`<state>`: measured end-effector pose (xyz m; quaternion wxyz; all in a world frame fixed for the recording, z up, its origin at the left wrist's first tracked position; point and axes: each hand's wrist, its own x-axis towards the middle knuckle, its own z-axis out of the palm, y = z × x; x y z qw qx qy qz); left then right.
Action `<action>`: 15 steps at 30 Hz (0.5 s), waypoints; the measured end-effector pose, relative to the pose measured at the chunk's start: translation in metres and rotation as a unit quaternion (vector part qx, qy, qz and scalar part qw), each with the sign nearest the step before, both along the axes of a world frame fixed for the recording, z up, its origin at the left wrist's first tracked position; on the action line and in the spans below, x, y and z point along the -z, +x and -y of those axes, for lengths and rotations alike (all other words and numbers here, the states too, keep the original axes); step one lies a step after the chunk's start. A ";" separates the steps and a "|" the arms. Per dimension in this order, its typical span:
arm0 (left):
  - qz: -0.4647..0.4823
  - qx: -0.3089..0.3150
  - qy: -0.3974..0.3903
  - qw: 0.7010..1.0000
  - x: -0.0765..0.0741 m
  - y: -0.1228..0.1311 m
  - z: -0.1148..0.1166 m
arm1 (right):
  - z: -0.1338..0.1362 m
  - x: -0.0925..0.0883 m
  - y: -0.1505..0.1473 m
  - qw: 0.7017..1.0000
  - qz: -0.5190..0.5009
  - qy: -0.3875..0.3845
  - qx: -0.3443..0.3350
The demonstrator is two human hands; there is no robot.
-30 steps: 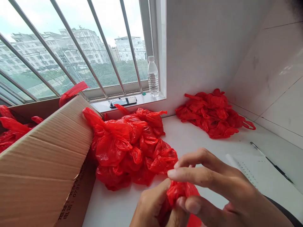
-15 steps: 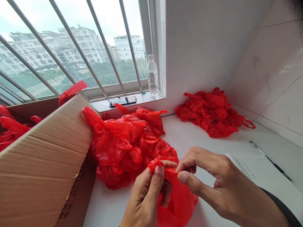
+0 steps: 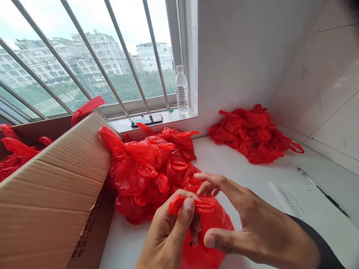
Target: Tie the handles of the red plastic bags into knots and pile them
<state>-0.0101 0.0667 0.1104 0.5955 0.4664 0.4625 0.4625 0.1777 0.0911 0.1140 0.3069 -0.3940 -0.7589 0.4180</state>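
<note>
My left hand [image 3: 174,228] pinches the gathered top of a red plastic bag [image 3: 204,206] between thumb and fingers. The lower part of that bag hangs down below the hand, puffed out over the white table. Just to the right is my right hand [image 3: 238,216], its thumb and fingers spread apart and nothing held between them. Beyond both hands lies a heap of crumpled red plastic bags [image 3: 137,168], some knotted and puffed up.
At the left stands an open cardboard box [image 3: 56,175] with more red bags inside. A flatter red bag pile [image 3: 249,134] lies by the wall. On the sill are a phone [image 3: 147,120] and a water bottle [image 3: 182,91]. A pen [image 3: 322,192] rests on paper [image 3: 297,201] at right.
My right hand has let go of the bag's top and opened, its fingers spreading wide. My left hand has shifted slightly left, still pinching the bag.
</note>
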 end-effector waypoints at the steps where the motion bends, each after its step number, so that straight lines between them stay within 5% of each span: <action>1: 0.001 -0.007 -0.005 1.000 0.000 -0.001 0.001 | -0.001 0.002 -0.001 1.000 0.014 0.000 -0.006; 7: 0.014 -0.061 -0.034 0.997 -0.001 -0.011 0.006 | -0.008 -0.002 0.001 0.999 0.033 0.006 0.008; 12: 0.009 -0.084 0.026 0.996 -0.002 -0.025 0.001 | -0.018 -0.011 0.024 0.996 0.004 -0.036 0.083; 15: -0.013 -0.148 0.044 0.988 -0.005 -0.030 0.002 | -0.023 -0.009 0.037 0.992 -0.024 -0.060 0.111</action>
